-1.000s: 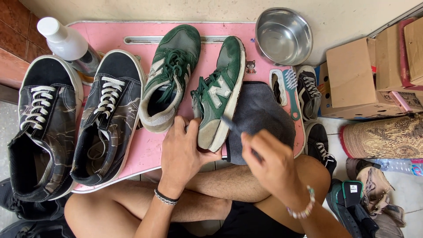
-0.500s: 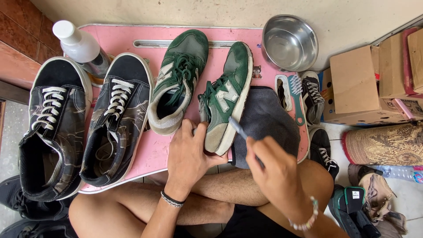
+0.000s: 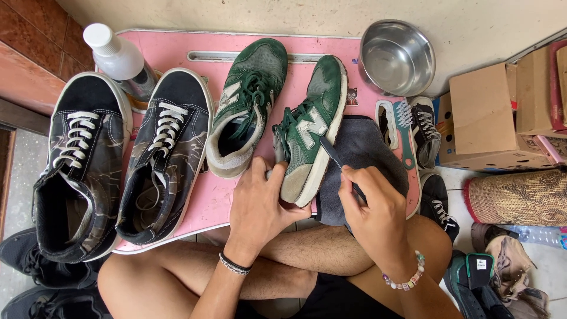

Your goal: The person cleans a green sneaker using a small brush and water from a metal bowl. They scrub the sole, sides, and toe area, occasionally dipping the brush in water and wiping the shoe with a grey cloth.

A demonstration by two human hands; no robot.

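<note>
Gripping the heel of the green sneaker (image 3: 307,133), my left hand (image 3: 260,204) is closed around it on the pink worktop (image 3: 201,207); its long axis runs away from me. My right hand (image 3: 372,207) pinches a thin dark tool (image 3: 336,159), tip touching the shoe's side, over a grey cloth (image 3: 366,147).

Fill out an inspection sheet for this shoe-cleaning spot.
Surface: pink tray table, dark grey cloth on its right end.
Job's things: green sneaker tilted on its side; thin dark tool at its sole edge.
Clutter: second green sneaker, two black camouflage high-tops, white-capped bottle, steel bowl, brush.
Grips: left hand holds the sneaker's heel; right hand holds the tool.
Cables: nothing seen.
Surroundings: cardboard boxes, more shoes on the floor.
</note>
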